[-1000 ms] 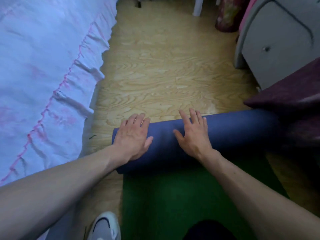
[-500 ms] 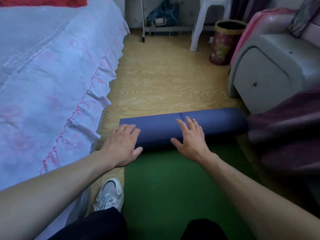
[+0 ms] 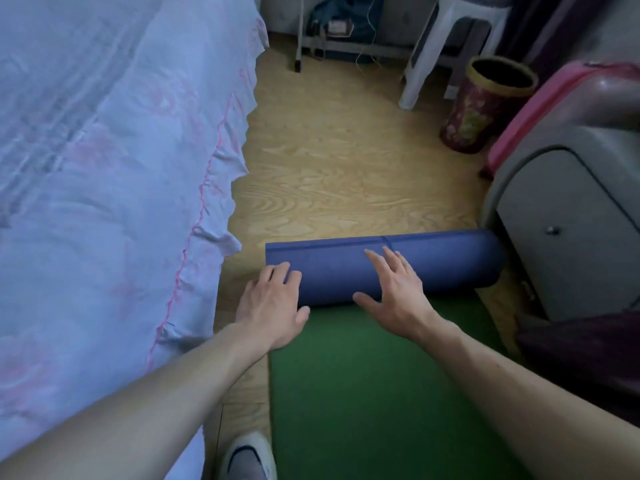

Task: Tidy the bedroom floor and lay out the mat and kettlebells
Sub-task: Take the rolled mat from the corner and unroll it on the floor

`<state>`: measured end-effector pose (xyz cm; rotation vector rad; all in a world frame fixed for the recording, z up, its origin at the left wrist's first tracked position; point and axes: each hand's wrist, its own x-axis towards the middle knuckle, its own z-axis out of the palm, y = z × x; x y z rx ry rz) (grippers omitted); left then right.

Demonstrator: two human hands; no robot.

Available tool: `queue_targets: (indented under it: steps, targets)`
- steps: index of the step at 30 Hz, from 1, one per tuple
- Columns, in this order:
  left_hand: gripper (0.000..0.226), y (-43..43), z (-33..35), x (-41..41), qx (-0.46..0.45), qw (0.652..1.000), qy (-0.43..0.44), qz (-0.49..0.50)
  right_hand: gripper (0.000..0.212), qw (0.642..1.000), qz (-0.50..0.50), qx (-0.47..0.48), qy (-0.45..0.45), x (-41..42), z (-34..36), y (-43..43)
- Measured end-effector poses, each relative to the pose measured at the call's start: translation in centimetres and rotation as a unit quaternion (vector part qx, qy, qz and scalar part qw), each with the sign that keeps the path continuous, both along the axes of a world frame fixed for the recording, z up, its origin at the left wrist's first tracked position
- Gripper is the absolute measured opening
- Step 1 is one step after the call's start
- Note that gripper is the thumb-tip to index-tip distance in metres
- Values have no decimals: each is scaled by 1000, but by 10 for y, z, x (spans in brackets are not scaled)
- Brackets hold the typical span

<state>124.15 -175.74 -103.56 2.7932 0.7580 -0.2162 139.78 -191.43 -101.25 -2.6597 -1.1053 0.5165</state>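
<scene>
both hands lie flat with fingers spread, the left hand (image 3: 273, 306) and right hand (image 3: 394, 292) on the half-rolled yoga mat (image 3: 433, 265), between bed (image 3: 104, 168) and nightstand (image 3: 568, 216) on the floor (image 3: 346, 161).

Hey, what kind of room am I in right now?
Most likely a bedroom. A bed with a frilled cover runs along the left, a grey bedside cabinet stands on the right, and a half-unrolled mat lies on the wooden floor between them.
</scene>
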Motion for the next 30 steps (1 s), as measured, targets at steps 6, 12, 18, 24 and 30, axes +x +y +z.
queue_targets:
  steps: [6,12,18,24,30]
  targets:
    - [64,53,32,13,-68,995,-22,70,84,999,-31,-9,44,22,46,81]
    - [65,94,19,30,-56,996,3,66,82,998,-7,-38,50,52,47,132]
    - [89,108,-56,89,-44,998,53,-5,84,989,-56,-102,96,91,-23,148]
    - [122,129,-124,141,-11,995,97,14,90,976,-12,-176,130,135,-88,167]
    - [104,201,-137,200,43,998,26,41,111,983,58,-165,54,182,-118,197]
